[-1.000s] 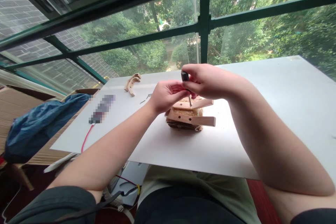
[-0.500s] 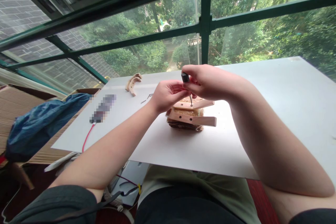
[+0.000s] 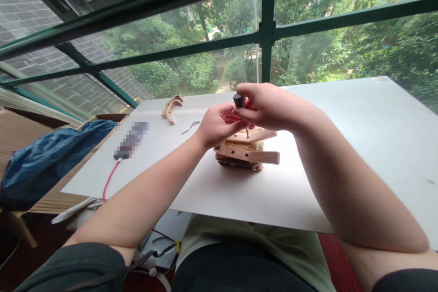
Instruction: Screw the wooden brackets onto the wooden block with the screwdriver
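The right hand (image 3: 270,108) pinches a screwdriver (image 3: 240,108) upright over the wooden assembly (image 3: 247,150). The left hand (image 3: 217,125) curls its fingers around the shaft. No container shows.

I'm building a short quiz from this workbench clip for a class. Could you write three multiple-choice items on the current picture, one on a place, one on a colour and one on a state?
1. Where do the loose curved wooden pieces lie?
A. On the far left part of the white board
B. On top of the blue cloth
C. In the person's lap

2. What colour is the wire running off the board's left edge?
A. Green
B. Red
C. Yellow

3. How is the screwdriver standing?
A. Lying flat on the board
B. Upright, tip down on the wooden assembly
C. Stuck in the window frame

Answers:
1 A: they sit on the white board, beyond the left hand.
2 B: it shows red against the board edge.
3 B: the right hand holds its dark handle while the shaft points down onto the wooden assembly.
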The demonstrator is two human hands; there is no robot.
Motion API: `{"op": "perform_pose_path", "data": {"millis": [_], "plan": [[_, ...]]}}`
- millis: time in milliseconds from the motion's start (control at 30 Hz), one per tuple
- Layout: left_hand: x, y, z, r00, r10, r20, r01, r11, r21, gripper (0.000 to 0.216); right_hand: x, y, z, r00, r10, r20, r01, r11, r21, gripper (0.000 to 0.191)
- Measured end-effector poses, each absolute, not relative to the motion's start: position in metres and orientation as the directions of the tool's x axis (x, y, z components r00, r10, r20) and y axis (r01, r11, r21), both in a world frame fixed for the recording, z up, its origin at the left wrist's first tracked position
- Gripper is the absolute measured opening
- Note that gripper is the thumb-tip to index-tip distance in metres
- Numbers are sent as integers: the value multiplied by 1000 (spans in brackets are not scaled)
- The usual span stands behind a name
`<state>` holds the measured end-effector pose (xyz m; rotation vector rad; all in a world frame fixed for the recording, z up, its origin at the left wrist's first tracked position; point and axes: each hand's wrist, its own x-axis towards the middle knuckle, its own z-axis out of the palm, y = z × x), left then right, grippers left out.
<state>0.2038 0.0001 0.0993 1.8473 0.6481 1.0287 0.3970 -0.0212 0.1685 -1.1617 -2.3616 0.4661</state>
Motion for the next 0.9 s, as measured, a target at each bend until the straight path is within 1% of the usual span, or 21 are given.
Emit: {"op": "perform_pose_path", "data": {"millis": [100, 200, 267, 400, 467, 633, 667, 800, 900], "plan": [[203, 1, 100, 474, 779, 411, 63, -495, 866, 45, 395, -21, 168, -535, 803, 262, 665, 592, -455, 14], [201, 2, 103, 466, 771, 434, 95, -531, 842, 44, 396, -21, 167, -544, 789, 285, 670, 613, -418, 16], [200, 2, 105, 475, 775, 417, 117, -525, 843, 40, 398, -22, 168, -552, 774, 312, 646, 633, -426, 19], [198, 1, 105, 479, 801, 360, 133, -472, 872, 38, 402, -25, 172, -593, 731, 338, 559, 676, -480, 28], [198, 0, 104, 486, 797, 358, 125, -469, 874, 38, 403, -26, 173, -607, 720, 336, 545, 685, -484, 25], [198, -5, 106, 534, 766, 357, 150, -502, 852, 38, 402, -25, 174, -592, 732, 336, 579, 677, -454, 4], [198, -7, 107, 542, 763, 352, 162, -506, 847, 37, 402, -25, 173, -584, 738, 338, 591, 672, -445, 3], [198, -6, 106, 527, 776, 347, 192, -506, 841, 40, 400, -22, 170, -550, 764, 338, 632, 645, -430, 13], [198, -3, 104, 503, 795, 340, 195, -487, 851, 44, 399, -20, 168, -539, 774, 332, 643, 633, -432, 15]]}}
